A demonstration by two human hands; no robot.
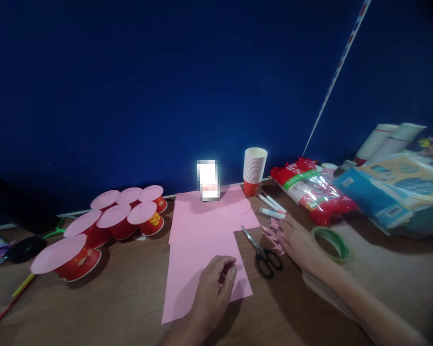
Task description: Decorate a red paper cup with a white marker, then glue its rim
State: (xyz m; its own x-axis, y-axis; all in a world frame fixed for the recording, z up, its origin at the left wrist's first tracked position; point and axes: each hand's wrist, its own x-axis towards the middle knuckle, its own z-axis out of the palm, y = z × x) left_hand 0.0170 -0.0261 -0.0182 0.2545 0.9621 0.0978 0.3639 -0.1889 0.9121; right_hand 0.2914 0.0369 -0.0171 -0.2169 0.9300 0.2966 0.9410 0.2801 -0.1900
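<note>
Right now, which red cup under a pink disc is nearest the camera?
The front-left cup, lowest in the picture; the other six disc-topped cups stand farther back.

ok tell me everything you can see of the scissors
The scissors have slim, shiny blades that look like metal and two black loop handles, apparently plastic. The blades look shut or nearly so. They lie on the brown table, handles toward the person, the tip pointing away and leftward at the edge of a pink sheet. The right hand is beside them, at pink scraps.
</note>
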